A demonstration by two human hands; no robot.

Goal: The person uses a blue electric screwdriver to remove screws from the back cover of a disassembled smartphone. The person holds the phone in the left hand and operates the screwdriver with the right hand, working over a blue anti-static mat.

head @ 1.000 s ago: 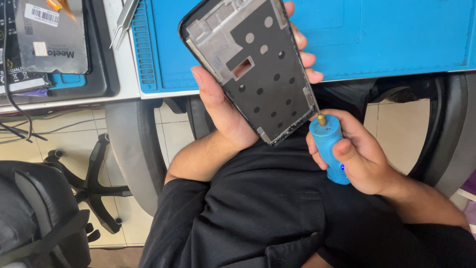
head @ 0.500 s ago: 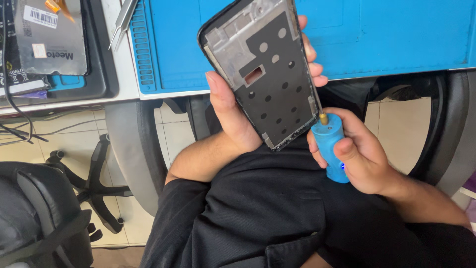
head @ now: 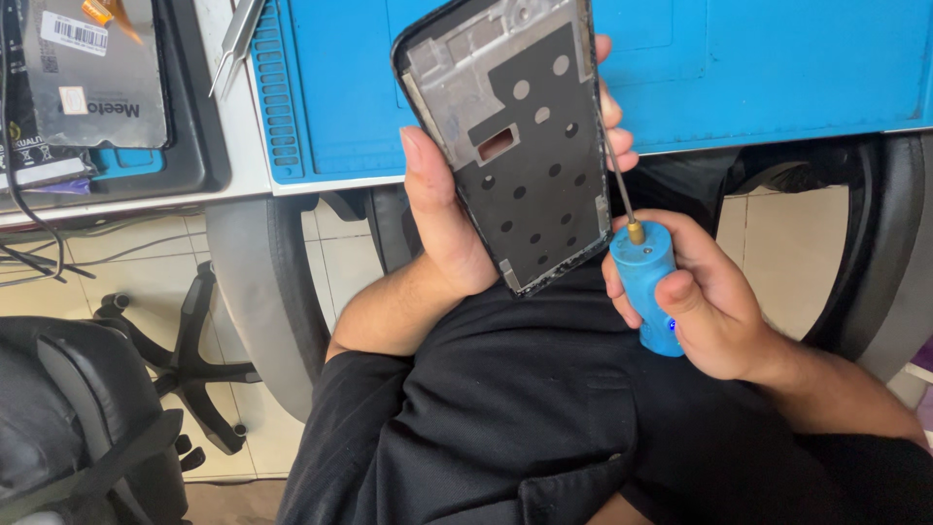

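Observation:
My left hand grips a dark phone frame from behind, thumb along its left edge, fingers showing past its right edge. The frame is upright, tilted slightly left, its inner metal plate with round holes facing me. My right hand holds a blue electric screwdriver with a brass collar. The thin bit points up along the frame's right edge. Both hands are over my lap, in front of the bench edge.
A blue work mat covers the bench ahead. Tweezers lie at its left edge. A black tray at the far left carries a grey phone part. A black office chair stands lower left on the tiled floor.
My left hand has turned the phone frame more upright and shifted it slightly right. The screwdriver bit now reaches up along the frame's right edge. The right hand has barely moved.

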